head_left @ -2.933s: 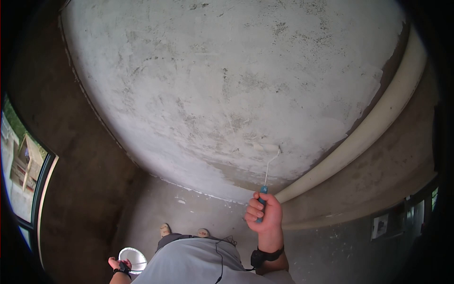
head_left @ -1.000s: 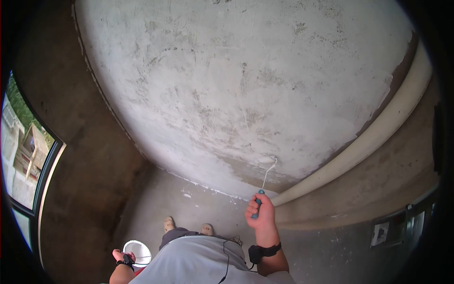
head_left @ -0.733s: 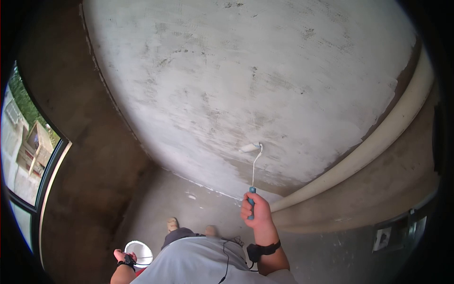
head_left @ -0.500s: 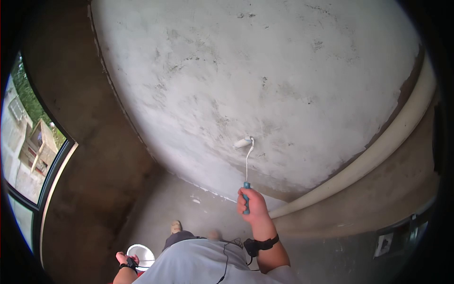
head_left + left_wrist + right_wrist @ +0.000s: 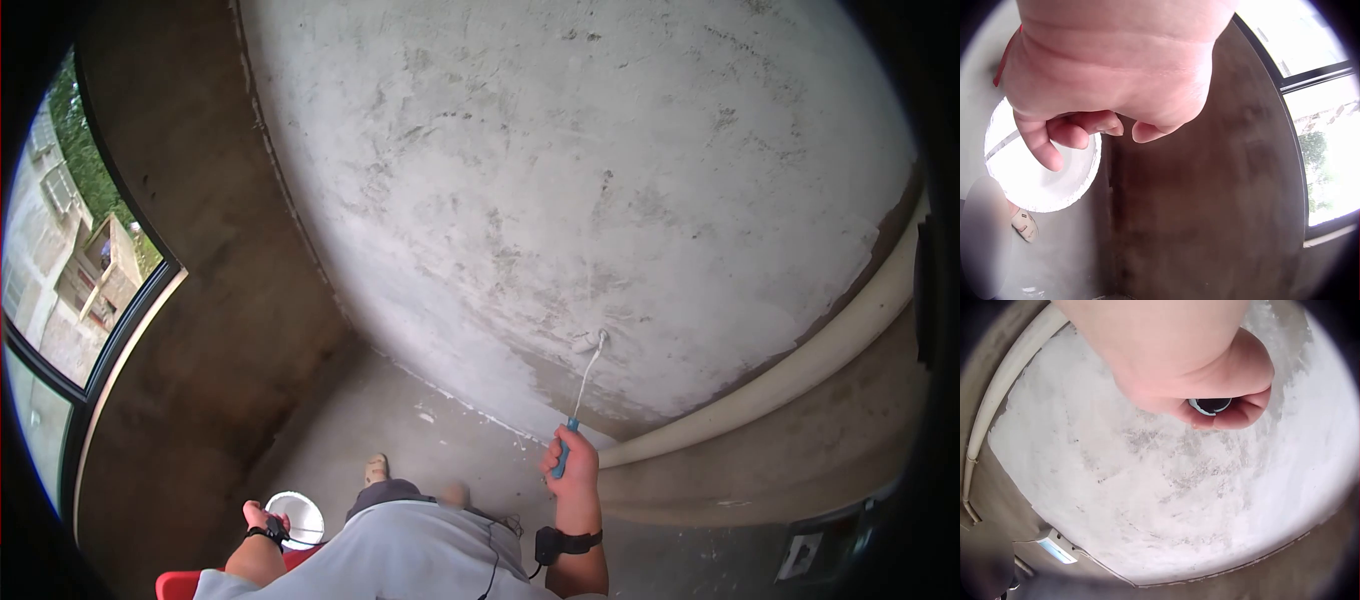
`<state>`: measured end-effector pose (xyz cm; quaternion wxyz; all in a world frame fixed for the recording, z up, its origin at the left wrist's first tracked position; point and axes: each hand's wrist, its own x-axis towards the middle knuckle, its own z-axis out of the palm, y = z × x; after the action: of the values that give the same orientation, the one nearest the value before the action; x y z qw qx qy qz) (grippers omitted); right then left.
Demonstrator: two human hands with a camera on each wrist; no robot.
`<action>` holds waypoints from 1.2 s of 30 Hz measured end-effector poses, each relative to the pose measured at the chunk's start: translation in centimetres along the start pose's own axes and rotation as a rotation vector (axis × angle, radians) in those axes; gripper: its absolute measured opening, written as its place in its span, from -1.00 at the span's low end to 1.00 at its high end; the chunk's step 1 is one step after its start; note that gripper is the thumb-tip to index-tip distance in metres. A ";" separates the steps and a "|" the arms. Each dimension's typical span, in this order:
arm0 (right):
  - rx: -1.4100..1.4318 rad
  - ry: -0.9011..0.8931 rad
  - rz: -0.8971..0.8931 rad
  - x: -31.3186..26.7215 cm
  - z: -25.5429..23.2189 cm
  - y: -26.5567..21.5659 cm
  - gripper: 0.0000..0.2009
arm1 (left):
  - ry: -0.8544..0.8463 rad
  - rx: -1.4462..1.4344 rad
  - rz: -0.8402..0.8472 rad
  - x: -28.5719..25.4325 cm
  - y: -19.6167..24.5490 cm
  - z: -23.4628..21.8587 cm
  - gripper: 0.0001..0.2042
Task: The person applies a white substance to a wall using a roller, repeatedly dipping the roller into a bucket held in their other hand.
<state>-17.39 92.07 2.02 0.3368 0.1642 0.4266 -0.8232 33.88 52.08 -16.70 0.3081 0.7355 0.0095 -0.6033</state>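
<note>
My right hand (image 5: pixel 573 463) grips the blue handle of a paint roller (image 5: pixel 589 374). Its white wire frame reaches up to the partly whitened wall (image 5: pixel 470 220), where the pale roller sleeve lies against the surface and hardly stands out. From the right wrist view, the fingers wrap the handle, whose round end (image 5: pixel 1211 405) shows in the fist. Low on the left, my left hand (image 5: pixel 262 517) has its fingers curled at the handle of a white bucket (image 5: pixel 298 519). In the left wrist view the bucket (image 5: pixel 1072 181) hangs below those fingers, a handle strip crossing its mouth.
A thick pale pipe (image 5: pixel 780 385) runs along the wall's right side. To the left are a dark brown wall (image 5: pixel 200 330) and a window (image 5: pixel 80 250). Something red (image 5: pixel 180 583) stands beside me on the grey floor (image 5: pixel 330 430).
The roller first moved left and up along the wall, then right and down to where it is now. The head view has turned left, bringing more window and the red thing into sight.
</note>
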 end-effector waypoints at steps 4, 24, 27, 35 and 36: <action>0.018 0.146 -0.037 -1.1 -4.1 -0.3 -0.84 | 0.004 -0.005 -0.003 -0.8 0.0 1.9 -0.75; 0.032 -0.187 -0.102 -2.7 -0.1 -2.5 -0.83 | -0.063 0.041 0.008 1.3 1.2 2.3 -0.69; 0.062 -0.240 -0.050 -1.4 1.5 -1.8 -0.82 | 0.032 0.086 0.036 -0.5 1.9 2.7 -0.61; 0.014 -0.388 -0.004 1.8 7.5 -0.1 -0.85 | -0.015 -0.011 0.113 4.1 6.4 1.6 -0.68; 0.015 -0.379 -0.004 2.0 8.3 0.1 -0.85 | -0.023 -0.002 0.126 4.7 6.8 1.2 -0.68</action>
<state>-18.61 84.46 5.64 0.4084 0.0079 0.3497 -0.8431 36.69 44.29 -17.94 0.3464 0.7273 -0.0399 -0.5912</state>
